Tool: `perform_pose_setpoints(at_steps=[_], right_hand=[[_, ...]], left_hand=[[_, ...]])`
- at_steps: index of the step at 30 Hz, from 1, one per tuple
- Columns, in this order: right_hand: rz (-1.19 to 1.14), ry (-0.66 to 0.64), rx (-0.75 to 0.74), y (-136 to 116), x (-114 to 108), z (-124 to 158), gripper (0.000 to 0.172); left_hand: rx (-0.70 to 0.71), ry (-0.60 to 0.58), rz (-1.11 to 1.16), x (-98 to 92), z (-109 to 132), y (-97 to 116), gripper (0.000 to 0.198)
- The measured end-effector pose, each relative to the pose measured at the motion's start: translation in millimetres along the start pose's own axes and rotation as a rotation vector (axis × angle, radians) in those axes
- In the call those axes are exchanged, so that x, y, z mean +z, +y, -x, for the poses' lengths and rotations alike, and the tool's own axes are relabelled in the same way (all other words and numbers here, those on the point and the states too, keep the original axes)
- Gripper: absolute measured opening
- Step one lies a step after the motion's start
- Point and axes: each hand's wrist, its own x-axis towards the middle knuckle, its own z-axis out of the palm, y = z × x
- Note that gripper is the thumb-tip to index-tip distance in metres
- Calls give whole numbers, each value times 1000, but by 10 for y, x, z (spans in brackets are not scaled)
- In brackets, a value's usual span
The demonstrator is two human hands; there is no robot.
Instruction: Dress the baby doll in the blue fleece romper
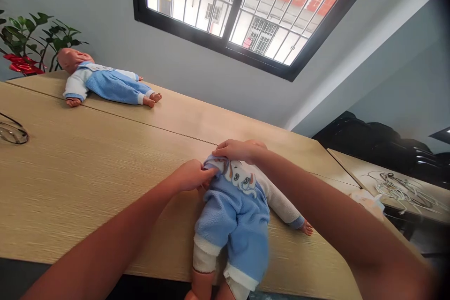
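A baby doll [234,211] lies on its back on the wooden table, its feet toward me at the front edge. It wears a blue and white outfit with an animal face on the chest. My left hand [193,174] pinches the outfit's blue-edged fabric at the doll's shoulder on the left side. Just above, my right hand [235,149] is closed on the same bunched fabric, its forearm crossing over the doll's upper body. Most of the doll's head is hidden behind my right hand. One doll arm in a white sleeve [284,204] stretches out to the right.
A second doll [112,85] in a similar outfit lies at the back left, near a potted plant [33,37]. Eyeglasses [13,132] rest at the left edge. Tangled cables [401,190] lie on another table at right. A barred window [225,14] is behind.
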Motion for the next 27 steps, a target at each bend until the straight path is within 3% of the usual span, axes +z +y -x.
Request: perform_pose_setpoints(at_steps=[4,8,14,19,27], right_hand=[[107,71,42,-32,13,-171,26],[294,183,149,0,-66,-287,31],[497,368,320,187,-287,-144,32],[569,413,332,431,-364,43,35],[448,279,114,562,-163,321,37]], left_hand=[[150,66,-384,-116,97,82,53],[208,-39,-480,-304,185,140,54],[88,-279,-354,-579,219,74,54],[4,-369,-230,-760,153,-106,61],[-74,-372,-96,-791,2,-394,70]])
